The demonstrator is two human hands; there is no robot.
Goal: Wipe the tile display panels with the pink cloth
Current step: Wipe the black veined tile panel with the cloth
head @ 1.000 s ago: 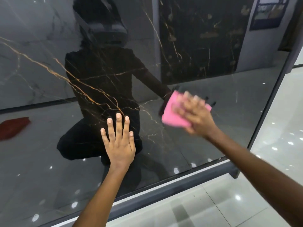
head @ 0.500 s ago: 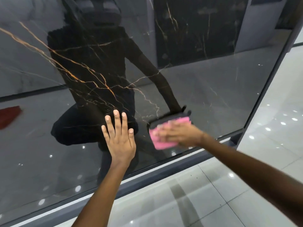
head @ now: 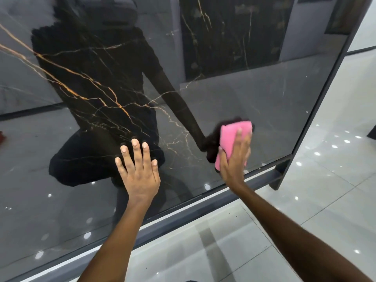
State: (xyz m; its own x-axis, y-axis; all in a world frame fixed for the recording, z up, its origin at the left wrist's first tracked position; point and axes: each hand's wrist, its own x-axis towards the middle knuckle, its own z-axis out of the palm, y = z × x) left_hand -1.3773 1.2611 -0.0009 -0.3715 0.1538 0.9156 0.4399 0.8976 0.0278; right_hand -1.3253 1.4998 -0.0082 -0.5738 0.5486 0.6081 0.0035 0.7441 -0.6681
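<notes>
While flat on the tile panel (head: 254, 94), both hands: left hand (head: 140, 171) spread, right hand (head: 234, 159) (fingers straight) pressing pink cloth (head: 230, 137).

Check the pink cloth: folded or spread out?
Folded: the pink cloth is a thick compact pad with a rounded edge, pressed on the glossy dark tile panel by the right hand.

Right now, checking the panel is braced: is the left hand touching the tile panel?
Touching. The head view shows the left hand flat on the tile panel, its fingertips meeting their dark reflections with no gap.
</notes>
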